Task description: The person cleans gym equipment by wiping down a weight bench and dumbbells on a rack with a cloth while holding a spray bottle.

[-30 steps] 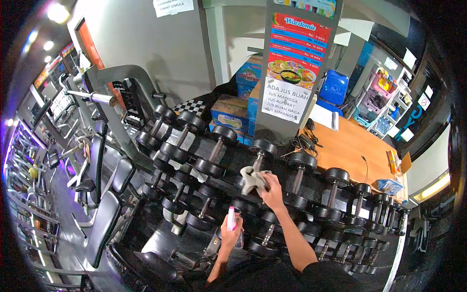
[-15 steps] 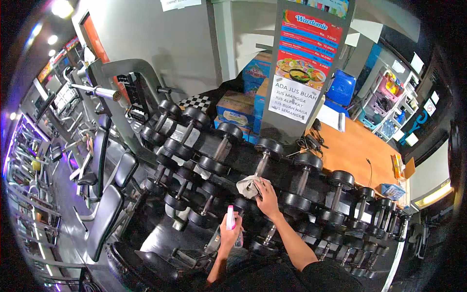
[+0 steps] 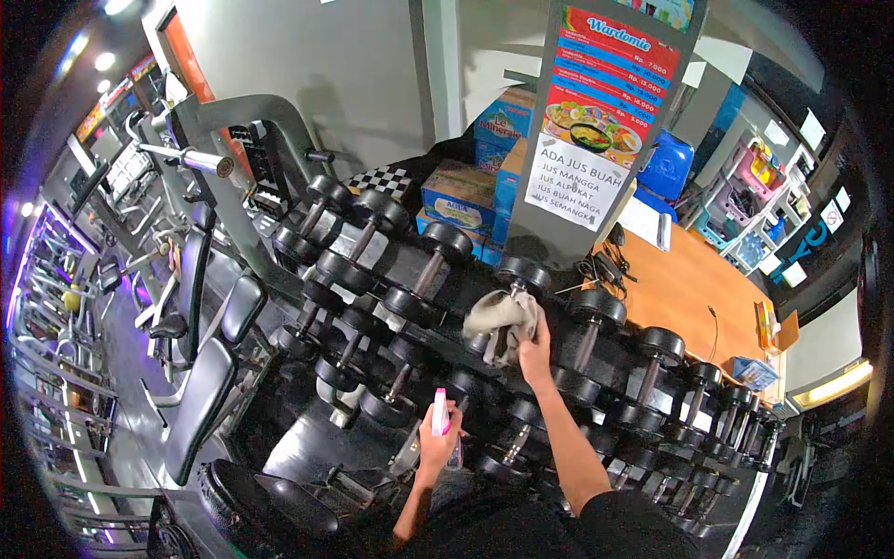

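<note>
My right hand point(image 3: 534, 352) is closed on a crumpled grey-beige cloth point(image 3: 501, 320). The cloth lies over the handle of a black dumbbell point(image 3: 524, 271) on the upper row of the rack, hiding most of that handle. Lower and to the left, my left hand point(image 3: 437, 442) grips a spray bottle point(image 3: 440, 410) with a white and pink top; its clear body is mostly behind my fingers. More dumbbells flank the cloth, one point(image 3: 434, 275) on the left and another point(image 3: 587, 343) on the right.
A pillar with a menu poster point(image 3: 608, 84) rises behind the rack. Right of it stands a wooden desk point(image 3: 670, 298) with cables on top. Cardboard boxes point(image 3: 458, 196) are stacked behind. On the left are a padded bench point(image 3: 200, 410) and gym machines.
My right hand and the cloth have shifted up along the dumbbell's handle, and the cloth now hangs more spread out. My left hand keeps its grip on the spray bottle, nearly unmoved.
</note>
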Demonstrator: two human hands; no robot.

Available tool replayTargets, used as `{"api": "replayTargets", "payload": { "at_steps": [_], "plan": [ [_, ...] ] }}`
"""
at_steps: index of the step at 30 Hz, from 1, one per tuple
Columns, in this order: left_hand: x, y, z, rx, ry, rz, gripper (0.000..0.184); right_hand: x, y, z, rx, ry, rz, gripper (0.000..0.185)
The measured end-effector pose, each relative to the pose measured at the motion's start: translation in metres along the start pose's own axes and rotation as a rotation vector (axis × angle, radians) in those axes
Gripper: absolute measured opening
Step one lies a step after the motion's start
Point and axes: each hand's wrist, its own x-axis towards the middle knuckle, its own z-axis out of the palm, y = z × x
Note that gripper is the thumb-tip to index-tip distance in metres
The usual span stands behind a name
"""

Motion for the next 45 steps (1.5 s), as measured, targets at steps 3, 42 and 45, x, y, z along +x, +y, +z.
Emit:
{"api": "replayTargets", "payload": {
  "at_steps": [3, 42, 45],
  "plan": [
    [0.001, 0.006, -0.001, 0.000, -0.008, -0.008, 0.020, -0.005, 0.009, 0.007, -0.697, -0.292, -0.044, 0.040],
    [0.001, 0.006, -0.001, -0.004, 0.002, -0.004, 0.022, -0.016, 0.009, 0.009, -1.035, -0.444, -0.358, 0.046],
    [0.001, 0.005, -0.002, 0.047, 0.010, -0.017, 0.020, -0.025, -0.005, -0.001, -1.000, -0.452, -0.363, 0.052]
  ]
}}
